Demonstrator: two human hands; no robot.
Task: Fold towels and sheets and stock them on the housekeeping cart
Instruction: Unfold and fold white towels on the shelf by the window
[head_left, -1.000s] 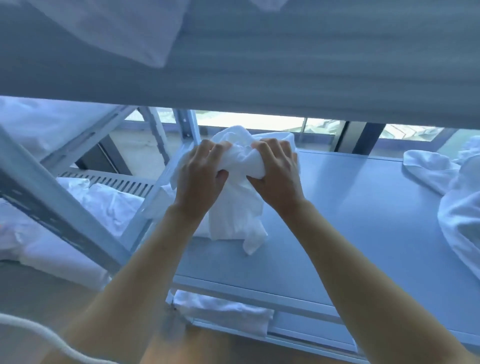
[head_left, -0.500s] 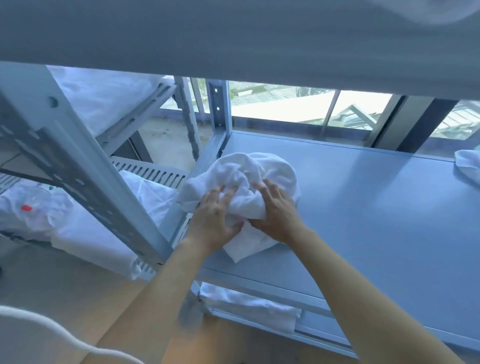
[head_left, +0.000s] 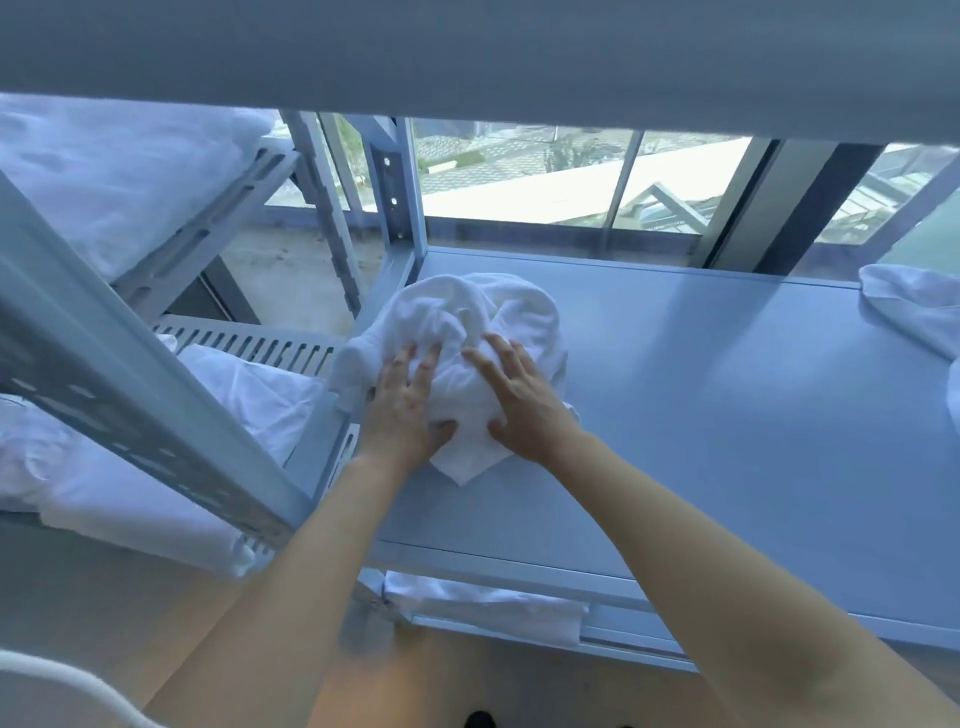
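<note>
Both hands press down on a bunched white towel (head_left: 467, 332) that lies on the grey metal shelf (head_left: 701, 415), at the shelf's left end close to its corner upright (head_left: 400, 192). The left hand (head_left: 402, 405) lies flat on the near-left part of the bundle, fingers straight and a little spread, thumb tucked against the cloth below. The right hand (head_left: 524, 400) lies just beside it on the near-right part, fingers straight and fanned toward the middle of the bundle, thumb low against the towel's near fold. Neither hand curls round the cloth; both rest on it with open palms. A pointed corner of the towel sticks out toward the person, between and below the two wrists.

Well to the right of the right hand, at the shelf's far right end, more white linen (head_left: 914, 312) lies loosely heaped. Below the forearms, on the shelf underneath, sits a folded white piece (head_left: 483, 608). To the left of the left hand, past a slanting slotted beam (head_left: 119, 395), a neighbouring rack (head_left: 249, 343) holds other white linens (head_left: 249, 389) on two levels. Beyond the hands a window (head_left: 571, 176) runs behind the shelf.
</note>
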